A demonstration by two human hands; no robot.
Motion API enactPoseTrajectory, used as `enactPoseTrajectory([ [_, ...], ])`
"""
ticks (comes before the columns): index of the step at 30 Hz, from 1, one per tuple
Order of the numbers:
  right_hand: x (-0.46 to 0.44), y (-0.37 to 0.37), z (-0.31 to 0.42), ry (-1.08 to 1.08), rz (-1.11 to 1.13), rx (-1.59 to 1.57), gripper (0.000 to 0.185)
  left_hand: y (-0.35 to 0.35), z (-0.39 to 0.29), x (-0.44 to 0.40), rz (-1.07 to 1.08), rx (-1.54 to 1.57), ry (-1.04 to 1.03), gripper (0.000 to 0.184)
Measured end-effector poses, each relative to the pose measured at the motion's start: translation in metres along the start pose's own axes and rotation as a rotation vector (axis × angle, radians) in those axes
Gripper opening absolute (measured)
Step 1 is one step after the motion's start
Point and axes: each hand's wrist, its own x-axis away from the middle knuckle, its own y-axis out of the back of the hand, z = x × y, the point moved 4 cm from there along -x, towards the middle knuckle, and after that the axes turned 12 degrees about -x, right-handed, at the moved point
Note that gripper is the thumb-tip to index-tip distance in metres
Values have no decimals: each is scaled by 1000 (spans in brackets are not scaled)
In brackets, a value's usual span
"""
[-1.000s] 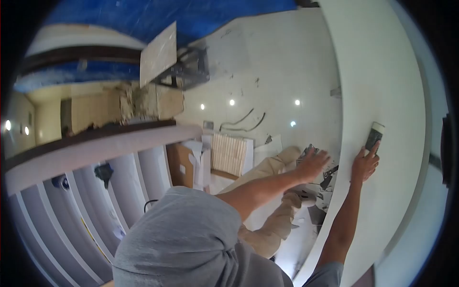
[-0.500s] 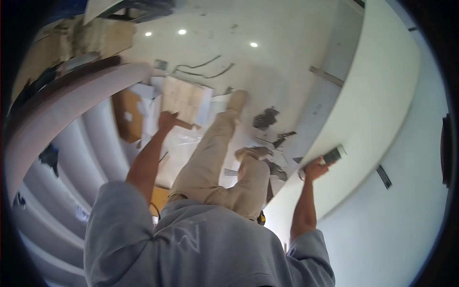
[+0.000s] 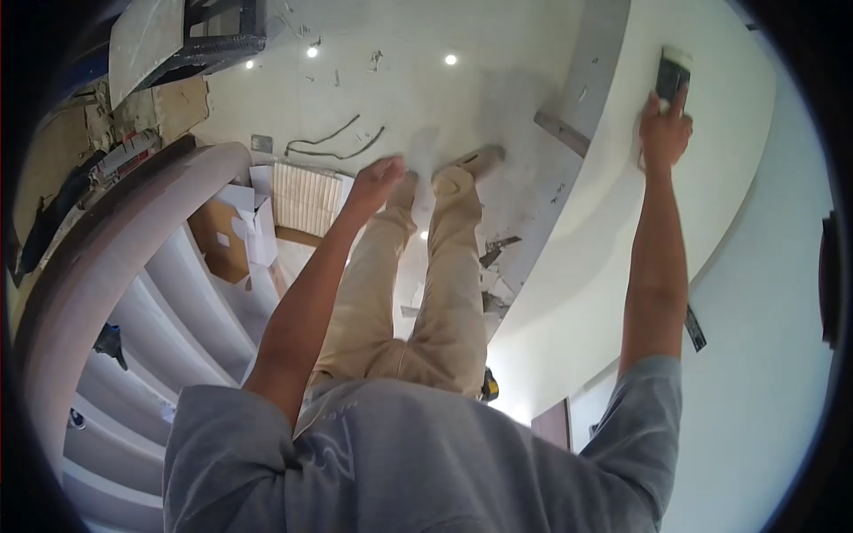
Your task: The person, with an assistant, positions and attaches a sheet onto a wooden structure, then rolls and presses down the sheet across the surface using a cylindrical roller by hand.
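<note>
My right hand [image 3: 666,133] grips a dark, light-edged hand tool [image 3: 675,78] and holds it against the pale curved panel [image 3: 711,169] at the upper right. The tool's exact kind is hard to make out. In front of my body my left hand [image 3: 382,178] hangs above the floor near my shoe, its fingers curled in with nothing visible in them. Left of that hand lies an open box with a ribbed, light-coloured stack [image 3: 304,197].
Curved steps [image 3: 169,311] with a rounded rail [image 3: 115,240] fill the left side. A dark stand with a slab [image 3: 147,44] is at the upper left. Black cable [image 3: 333,151], dark scraps [image 3: 499,250] and a wood strip [image 3: 562,133] lie on the floor.
My right hand has moved up along the panel with the tool. My left hand has come away from the ribbed stack toward the middle. My feet and the view have shifted.
</note>
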Motion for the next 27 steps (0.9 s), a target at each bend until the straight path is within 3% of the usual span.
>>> enactPoseTrajectory([
  [4, -22, -5, 0, 45, 19, -32, 61, -15, -87, -23, -29, -37, -117, 39],
  [11, -17, -8, 0, 75, -2, -101, 62, 1, -178, -53, -119, -228, -250, 41],
  [16, -18, -1, 4, 43, 38, -171, 62, -44, -233, -74, -215, -501, -446, 45],
  [20, -17, -6, 3, 44, 53, -235, 63, -116, -277, -124, 87, -201, -315, 49],
  [23, -17, -8, 7, 16, 97, -189, 63, -153, -322, -191, 56, 32, -319, 49],
  [27, -27, -6, 13, 17, 134, -242, 64, -156, -399, -258, 5, 90, -315, 48],
])
